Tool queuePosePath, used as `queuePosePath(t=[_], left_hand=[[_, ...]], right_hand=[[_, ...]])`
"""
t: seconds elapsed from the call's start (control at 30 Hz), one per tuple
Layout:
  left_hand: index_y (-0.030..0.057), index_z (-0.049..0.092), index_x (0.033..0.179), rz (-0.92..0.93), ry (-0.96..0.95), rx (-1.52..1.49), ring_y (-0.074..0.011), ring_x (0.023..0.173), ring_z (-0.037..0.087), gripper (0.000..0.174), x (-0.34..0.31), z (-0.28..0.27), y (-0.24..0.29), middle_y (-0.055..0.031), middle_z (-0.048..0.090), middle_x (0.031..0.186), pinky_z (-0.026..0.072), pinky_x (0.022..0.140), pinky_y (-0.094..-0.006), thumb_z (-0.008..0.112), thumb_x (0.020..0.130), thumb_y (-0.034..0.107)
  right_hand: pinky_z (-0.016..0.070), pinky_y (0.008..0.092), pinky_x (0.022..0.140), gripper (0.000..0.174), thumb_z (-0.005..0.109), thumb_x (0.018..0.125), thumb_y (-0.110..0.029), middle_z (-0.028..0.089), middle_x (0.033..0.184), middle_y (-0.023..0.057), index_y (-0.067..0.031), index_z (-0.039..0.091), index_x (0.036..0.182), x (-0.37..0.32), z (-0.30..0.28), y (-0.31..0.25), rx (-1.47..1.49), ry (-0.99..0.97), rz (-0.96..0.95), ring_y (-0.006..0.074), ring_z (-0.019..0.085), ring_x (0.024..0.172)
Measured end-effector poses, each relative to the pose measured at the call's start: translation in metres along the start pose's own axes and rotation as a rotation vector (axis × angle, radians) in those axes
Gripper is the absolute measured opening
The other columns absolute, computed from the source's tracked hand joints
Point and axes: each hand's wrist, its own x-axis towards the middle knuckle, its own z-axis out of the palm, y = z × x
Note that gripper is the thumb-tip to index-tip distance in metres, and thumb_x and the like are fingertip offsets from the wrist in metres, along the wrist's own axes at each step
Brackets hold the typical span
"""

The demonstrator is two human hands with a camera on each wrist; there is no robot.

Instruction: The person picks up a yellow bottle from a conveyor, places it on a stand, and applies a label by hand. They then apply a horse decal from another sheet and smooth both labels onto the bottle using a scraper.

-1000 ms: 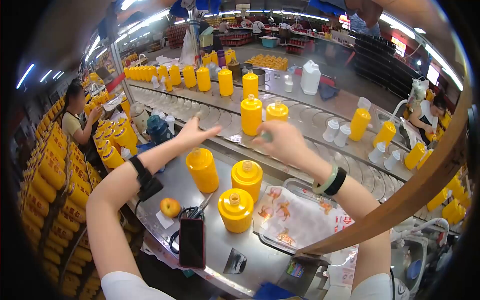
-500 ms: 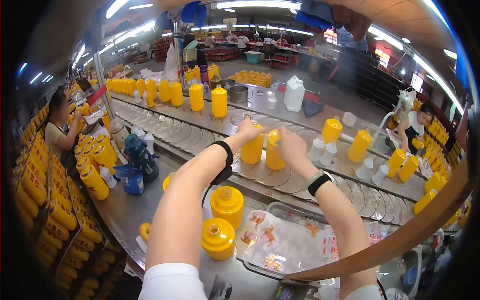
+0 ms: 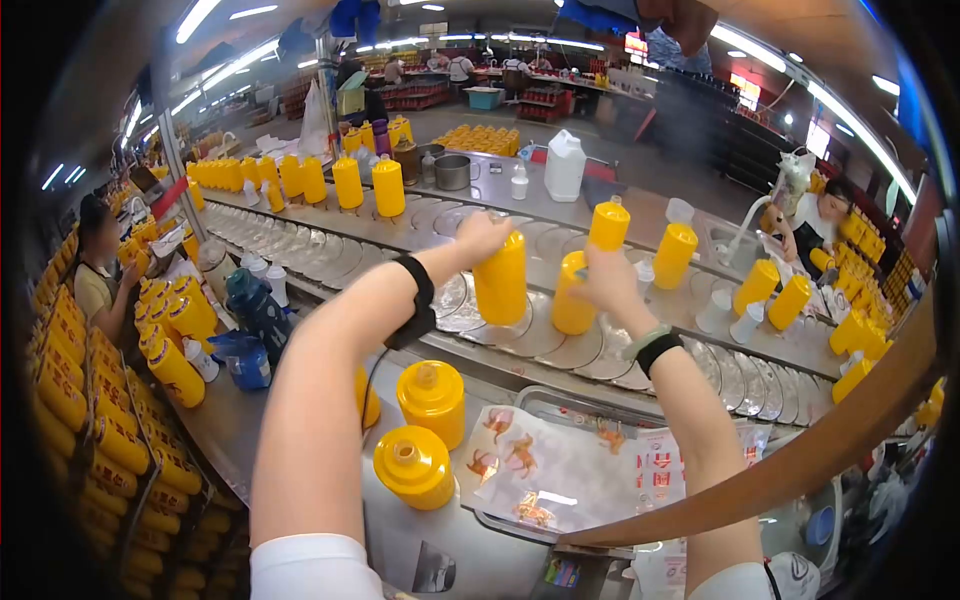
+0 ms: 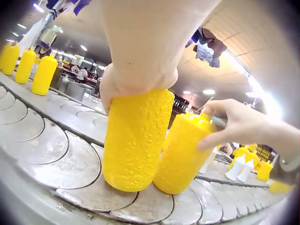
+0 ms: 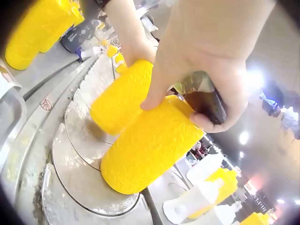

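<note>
Two yellow bottles stand on the overlapping metal plates of a conveyor (image 3: 540, 342). The left hand (image 3: 485, 232) grips the top of the left bottle (image 3: 500, 285) from above; its neck is hidden. At the other bottle (image 3: 573, 303), the right hand (image 3: 610, 282) has its thumb and fingers round the top. The right wrist view shows a dark, translucent object (image 5: 206, 101) inside that right hand (image 5: 211, 47). In the left wrist view the two bottles (image 4: 136, 145) lean slightly and nearly touch.
Yellow bottles (image 3: 430, 400) stand on the near worktop beside a tray with a printed sheet (image 3: 580, 470). A wooden bar (image 3: 800, 460) crosses at right. Beyond the conveyor are more bottles, a white jug (image 3: 565, 168) and a metal pot (image 3: 452, 172). People work at both sides.
The left hand, extended and away from the bottles at first, has moved right and grips one. The right hand has come onto the other bottle. The gap between these two bottles has widened since half a second ago.
</note>
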Motion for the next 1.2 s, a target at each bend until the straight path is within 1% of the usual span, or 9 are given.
queuePosePath(t=[0.1, 0.2, 0.37, 0.57, 0.9, 1.07, 1.13, 1.17, 1.2], left_hand=[[-0.0021, 0.078, 0.100, 0.155, -0.050, -0.048, -0.0393, 0.098, 0.074, 0.047, 0.002, -0.043, 0.000, -0.0253, 0.076, 0.101, 0.0562, 0.089, -0.0446, 0.064, 0.089, 0.041], [-0.0022, 0.077, 0.098, 0.043, 0.018, -0.074, -0.0325, 0.092, 0.075, 0.042, -0.038, -0.092, 0.020, -0.0214, 0.077, 0.096, 0.0554, 0.085, -0.0416, 0.066, 0.089, 0.037], [-0.0038, 0.075, 0.093, 0.068, 0.088, -0.082, -0.0306, 0.085, 0.074, 0.043, -0.092, -0.133, 0.007, -0.0200, 0.076, 0.090, 0.0545, 0.080, -0.0408, 0.066, 0.090, 0.038], [-0.0043, 0.074, 0.092, 0.023, 0.124, -0.048, -0.0354, 0.089, 0.074, 0.044, -0.131, -0.133, -0.041, -0.0226, 0.075, 0.091, 0.0548, 0.082, -0.0431, 0.066, 0.091, 0.039], [-0.0029, 0.073, 0.088, 0.016, 0.120, 0.034, -0.0440, 0.089, 0.072, 0.048, -0.184, -0.105, -0.088, -0.0279, 0.072, 0.089, 0.0546, 0.080, -0.0507, 0.065, 0.092, 0.044], [-0.0048, 0.073, 0.094, 0.004, 0.110, 0.095, -0.0463, 0.094, 0.071, 0.054, -0.193, -0.084, -0.097, -0.0313, 0.072, 0.092, 0.0556, 0.084, -0.0512, 0.067, 0.092, 0.049], [-0.0033, 0.074, 0.097, -0.034, 0.107, 0.243, -0.0450, 0.096, 0.072, 0.056, -0.198, -0.083, -0.087, -0.0300, 0.073, 0.095, 0.0559, 0.086, -0.0508, 0.069, 0.091, 0.052], [-0.0092, 0.070, 0.109, -0.100, 0.037, 0.215, -0.0425, 0.102, 0.072, 0.066, -0.197, -0.086, -0.082, -0.0290, 0.074, 0.105, 0.0560, 0.088, -0.0453, 0.074, 0.088, 0.053], [-0.0092, 0.070, 0.109, -0.100, 0.036, 0.214, -0.0425, 0.102, 0.072, 0.066, -0.197, -0.087, -0.079, -0.0290, 0.074, 0.105, 0.0560, 0.088, -0.0453, 0.074, 0.088, 0.053]], right_hand=[[0.0575, 0.0473, 0.084, 0.061, 0.089, 0.071, -0.041, 0.073, 0.105, 0.0167, -0.0066, 0.064, 0.113, -0.012, 0.003, 0.018, 0.004, 0.049, 0.021, 0.0357, 0.072, 0.100], [0.0571, 0.0483, 0.083, 0.055, 0.086, 0.073, -0.039, 0.073, 0.104, 0.0169, -0.0066, 0.062, 0.110, -0.032, -0.004, 0.028, 0.021, 0.076, 0.018, 0.0369, 0.072, 0.099], [0.0564, 0.0485, 0.084, 0.048, 0.084, 0.077, -0.034, 0.073, 0.107, 0.0148, -0.0064, 0.062, 0.110, -0.062, -0.028, 0.006, 0.058, 0.057, -0.010, 0.0359, 0.071, 0.102], [0.0552, 0.0482, 0.088, 0.055, 0.087, 0.072, -0.035, 0.075, 0.107, 0.0161, -0.0070, 0.068, 0.114, -0.090, -0.049, -0.047, 0.417, 0.045, -0.213, 0.0370, 0.071, 0.102], [0.0546, 0.0460, 0.089, 0.058, 0.088, 0.071, -0.036, 0.073, 0.110, 0.0184, -0.0037, 0.067, 0.114, -0.095, -0.016, -0.125, 0.426, -0.076, -0.390, 0.0378, 0.069, 0.103], [0.0546, 0.0469, 0.087, 0.060, 0.088, 0.071, -0.042, 0.073, 0.109, 0.0176, -0.0056, 0.066, 0.114, -0.095, -0.007, -0.134, 0.398, -0.174, -0.394, 0.0374, 0.070, 0.103], [0.0564, 0.0474, 0.086, 0.053, 0.084, 0.074, -0.041, 0.074, 0.107, 0.0186, -0.0066, 0.069, 0.111, -0.093, -0.005, -0.138, 0.379, -0.171, -0.397, 0.0381, 0.070, 0.102], [0.0561, 0.0476, 0.086, 0.053, 0.083, 0.075, -0.041, 0.074, 0.108, 0.0183, -0.0064, 0.068, 0.112, -0.093, -0.005, -0.139, 0.353, -0.180, -0.413, 0.0378, 0.070, 0.102], [0.0561, 0.0476, 0.086, 0.053, 0.083, 0.075, -0.041, 0.074, 0.108, 0.0183, -0.0064, 0.068, 0.112, -0.092, -0.005, -0.140, 0.352, -0.181, -0.413, 0.0378, 0.070, 0.102]])
